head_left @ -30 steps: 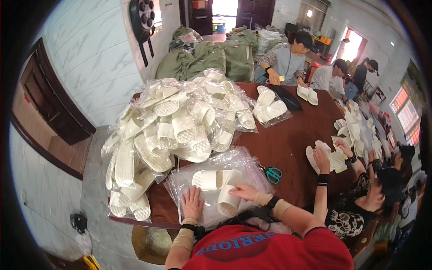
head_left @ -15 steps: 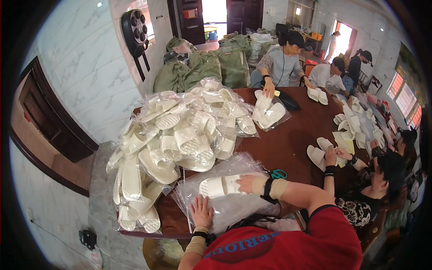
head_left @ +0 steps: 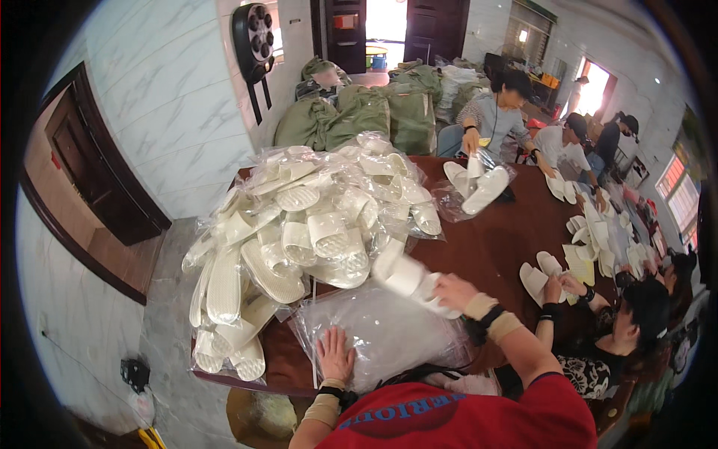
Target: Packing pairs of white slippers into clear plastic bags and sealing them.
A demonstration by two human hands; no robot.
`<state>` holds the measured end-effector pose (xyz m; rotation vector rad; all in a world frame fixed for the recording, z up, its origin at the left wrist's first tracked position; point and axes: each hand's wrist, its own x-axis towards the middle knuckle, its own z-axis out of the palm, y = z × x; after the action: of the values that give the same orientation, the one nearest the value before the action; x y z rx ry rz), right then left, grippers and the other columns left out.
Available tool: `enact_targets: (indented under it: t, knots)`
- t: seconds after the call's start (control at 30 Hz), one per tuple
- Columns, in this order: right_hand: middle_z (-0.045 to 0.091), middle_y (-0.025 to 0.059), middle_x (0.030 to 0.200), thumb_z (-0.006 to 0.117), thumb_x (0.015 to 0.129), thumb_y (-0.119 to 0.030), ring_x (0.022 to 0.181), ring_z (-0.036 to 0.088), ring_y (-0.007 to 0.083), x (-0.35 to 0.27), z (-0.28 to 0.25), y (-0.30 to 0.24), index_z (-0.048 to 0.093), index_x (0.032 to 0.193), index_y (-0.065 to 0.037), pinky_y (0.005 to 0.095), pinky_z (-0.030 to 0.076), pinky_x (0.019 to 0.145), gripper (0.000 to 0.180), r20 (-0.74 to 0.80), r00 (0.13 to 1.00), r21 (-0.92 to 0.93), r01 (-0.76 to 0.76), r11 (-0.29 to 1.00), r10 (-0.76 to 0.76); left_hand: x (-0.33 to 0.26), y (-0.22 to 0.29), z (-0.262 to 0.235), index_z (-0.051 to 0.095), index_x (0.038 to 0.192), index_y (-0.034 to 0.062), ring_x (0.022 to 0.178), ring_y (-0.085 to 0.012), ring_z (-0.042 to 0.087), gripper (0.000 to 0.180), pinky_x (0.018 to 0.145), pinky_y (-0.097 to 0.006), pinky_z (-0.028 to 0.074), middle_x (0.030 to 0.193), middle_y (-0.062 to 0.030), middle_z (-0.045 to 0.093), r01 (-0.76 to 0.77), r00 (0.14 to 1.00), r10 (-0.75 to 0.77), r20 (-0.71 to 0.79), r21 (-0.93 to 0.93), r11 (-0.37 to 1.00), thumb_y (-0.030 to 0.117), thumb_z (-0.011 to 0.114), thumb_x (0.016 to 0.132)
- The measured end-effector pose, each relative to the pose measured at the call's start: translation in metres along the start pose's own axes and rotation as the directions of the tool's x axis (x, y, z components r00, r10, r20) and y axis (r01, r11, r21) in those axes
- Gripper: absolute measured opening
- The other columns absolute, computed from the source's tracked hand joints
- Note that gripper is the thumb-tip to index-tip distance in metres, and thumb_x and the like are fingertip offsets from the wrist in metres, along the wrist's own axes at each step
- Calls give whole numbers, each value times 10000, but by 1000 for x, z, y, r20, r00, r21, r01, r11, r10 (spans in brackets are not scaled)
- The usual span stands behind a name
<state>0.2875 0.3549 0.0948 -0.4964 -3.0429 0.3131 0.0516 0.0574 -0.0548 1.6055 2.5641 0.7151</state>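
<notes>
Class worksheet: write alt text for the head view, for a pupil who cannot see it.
A person's right hand holds white footwear, blurred, over a brown table while the left hand rests on clear plastic bags. Bagged slippers are heaped at left.

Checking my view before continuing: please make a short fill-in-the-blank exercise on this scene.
The left hand rests on clear ____ bags.
The footwear held by the right hand is ____.
The bulky sacks beyond the table are ____.
Missing words: plastic; white; green.
</notes>
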Motion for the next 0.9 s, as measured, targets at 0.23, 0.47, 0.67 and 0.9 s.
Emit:
enact_targets:
  t: [0.23,0.47,0.67,0.9]
  knots:
    - [549,125,1000,651,766,-135,931,563,330,10,-30,50,584,998,-95,442,488,765,245,-269,878,-134,-442,887,397,1,1,-7,468,1317,89,1399,-315,218,523,1120,-542,123,1483,-123,313,-4,1000,4,10,-2,1000,326,558,860]
    - [595,114,1017,586,879,-244,896,630,261,158,6,-47,547,1147,-80,368,498,740,316,-258,946,396,-84,914,199,0,-2,-6,474,1310,112,1397,-297,233,501,1125,-528,138,1487,-94,316,34,999,-34,-11,-26,999,311,563,859]
    - [592,95,795,623,874,-261,683,619,208,259,23,-81,572,995,-46,366,499,557,252,267,840,964,-233,-132,472,-1,-1,-3,477,1312,113,1398,-290,229,502,1126,-528,141,1486,-87,318,7,999,-9,-33,-66,998,297,567,854]
    - [529,61,634,610,854,-152,483,516,198,199,-28,-132,546,815,-48,344,429,473,129,234,929,904,-98,-417,288,-8,-3,-2,479,1313,109,1401,-293,222,513,1125,-537,136,1489,-93,310,47,999,-47,5,-62,997,303,575,848]
